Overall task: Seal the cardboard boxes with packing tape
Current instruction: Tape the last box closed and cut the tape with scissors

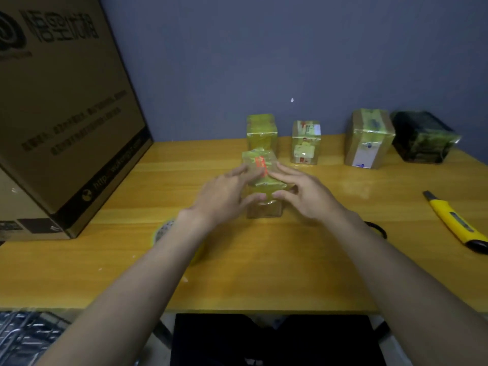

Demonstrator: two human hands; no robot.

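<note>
Small taped box stands mid-table, directly ahead of the person, between both hands. Left hand on its left flank, right hand on its right flank; both equally near, neither has to reach. Fingers of both hands lie fairly straight, spread over the top edges, thumbs nearly meeting on the near face. Reads as pressing or smoothing tape rather than a curled grip, though the left hand is motion-blurred so I can't be sure of its contact. The box's long axis is vertical, top face tilted slightly toward the camera, and glossy yellowish tape already wraps it. My guess: final press-down on this one, then it goes with the others. Four wrapped boxes in a row along the wall: one just behind the held box, then a second, a third and a dark one to the right. Tape roll sits partly hidden beside the left forearm, so the left hand is nearer for the next strip. Yellow utility knife lies well apart on the right, nearer the right hand. Large carton far left.
</note>
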